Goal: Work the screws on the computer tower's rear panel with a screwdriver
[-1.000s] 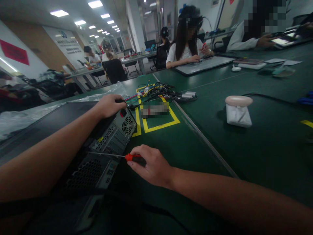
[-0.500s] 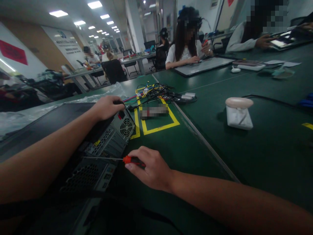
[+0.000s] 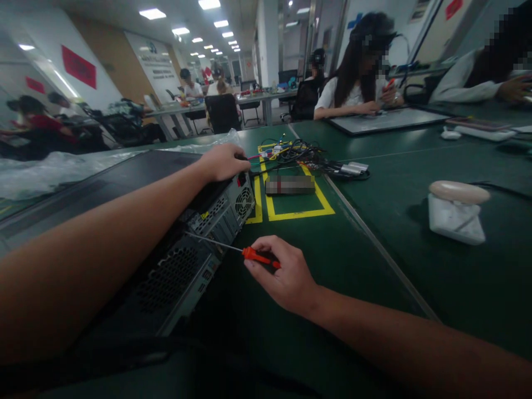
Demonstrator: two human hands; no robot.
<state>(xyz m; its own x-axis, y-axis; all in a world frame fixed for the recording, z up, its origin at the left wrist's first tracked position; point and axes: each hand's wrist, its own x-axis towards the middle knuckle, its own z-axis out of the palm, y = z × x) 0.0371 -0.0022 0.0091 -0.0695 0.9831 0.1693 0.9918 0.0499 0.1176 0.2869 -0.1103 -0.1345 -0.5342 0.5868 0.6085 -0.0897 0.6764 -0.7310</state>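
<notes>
A dark desktop computer case (image 3: 228,223) lies on its side at the left, its metal rear panel with fan grille and ports facing right. My left hand (image 3: 224,162) rests on the case's far top corner, with its fingers curled over the edge. My right hand (image 3: 288,274) pinches the orange handle of a screwdriver (image 3: 254,254) between thumb and fingers. The screwdriver's thin shaft runs left to the rear panel, below my left forearm. Its tip meets the panel around the expansion slots, though the exact contact spot is too dark to make out.
Behind the case, a tangle of cables (image 3: 305,158) and a blurred-out box (image 3: 290,185) lie by yellow tape (image 3: 299,215) on the green table. Clear plastic wrap (image 3: 45,172) is at the left, a white case (image 3: 455,219) at the right. A co-worker (image 3: 361,72) handles a flat panel opposite.
The view has turned left, so everything appears farther right. The screwdriver's handle now sits lower relative to its tip, and more of the handle shows. My left hand stays on the case.
</notes>
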